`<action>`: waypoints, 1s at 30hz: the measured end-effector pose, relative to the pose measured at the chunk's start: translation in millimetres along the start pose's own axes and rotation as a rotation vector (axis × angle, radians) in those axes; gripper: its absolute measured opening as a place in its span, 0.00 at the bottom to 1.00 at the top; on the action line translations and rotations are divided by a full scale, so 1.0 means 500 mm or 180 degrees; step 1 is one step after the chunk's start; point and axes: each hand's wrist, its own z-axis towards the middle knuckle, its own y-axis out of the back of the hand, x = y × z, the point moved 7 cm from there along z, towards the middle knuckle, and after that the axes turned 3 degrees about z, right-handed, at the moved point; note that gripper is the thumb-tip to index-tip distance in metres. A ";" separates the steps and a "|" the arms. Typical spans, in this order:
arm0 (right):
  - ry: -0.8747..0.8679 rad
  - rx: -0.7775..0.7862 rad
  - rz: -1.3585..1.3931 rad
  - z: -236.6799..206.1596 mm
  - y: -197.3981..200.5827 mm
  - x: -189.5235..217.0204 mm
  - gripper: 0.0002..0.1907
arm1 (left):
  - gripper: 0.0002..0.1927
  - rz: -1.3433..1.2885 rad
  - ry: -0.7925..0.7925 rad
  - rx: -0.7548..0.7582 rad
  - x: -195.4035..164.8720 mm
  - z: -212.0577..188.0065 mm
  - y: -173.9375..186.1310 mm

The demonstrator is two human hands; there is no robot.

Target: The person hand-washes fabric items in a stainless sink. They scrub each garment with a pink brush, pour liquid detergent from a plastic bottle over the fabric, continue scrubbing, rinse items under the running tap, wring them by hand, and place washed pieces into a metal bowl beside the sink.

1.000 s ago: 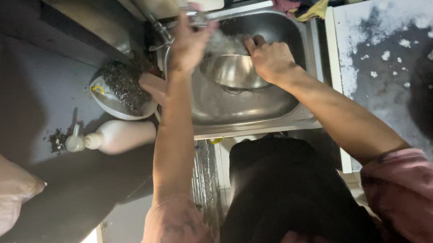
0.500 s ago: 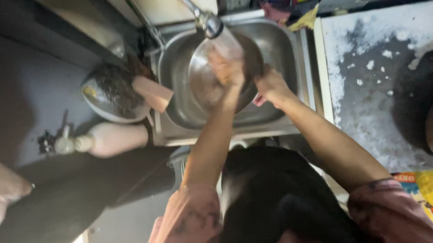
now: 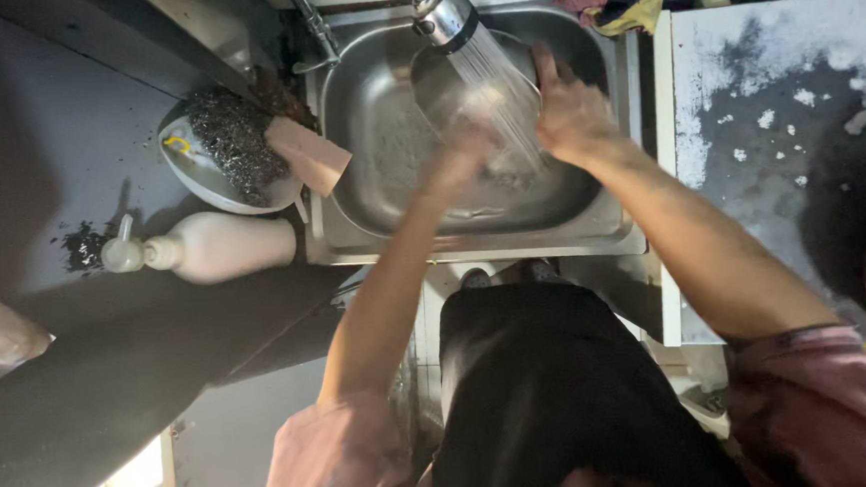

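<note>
Head cam | right hand (image 3: 573,115) fingers clamped on steel bowl (image 3: 463,81) rim, tilted in sink (image 3: 367,147) under spray head (image 3: 442,10) | left hand (image 3: 458,162) blurry inside bowl, grip can't tell

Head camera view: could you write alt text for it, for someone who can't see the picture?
Seen from above, a person's right hand grips the rim of a round metal bowl in a steel sink while the blurred left hand rubs inside it under water spraying from the tap. On the dark counter to the left lie a pale pump bottle and a dish of steel wool.
</note>
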 end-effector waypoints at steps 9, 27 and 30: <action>0.0491 -0.0134 -0.0784 -0.009 0.103 0.142 0.39 | 0.35 0.0016 0.0162 -0.1726 -0.300 0.113 0.144; 0.0318 -0.1704 -0.0404 -0.124 0.128 -0.028 0.43 | 0.40 0.0255 -0.0893 -0.2243 -0.136 0.066 0.211; -0.0424 -0.1219 -0.0206 -0.136 0.109 -0.076 0.40 | 0.42 0.0837 -0.0399 -0.3449 -0.114 0.028 0.319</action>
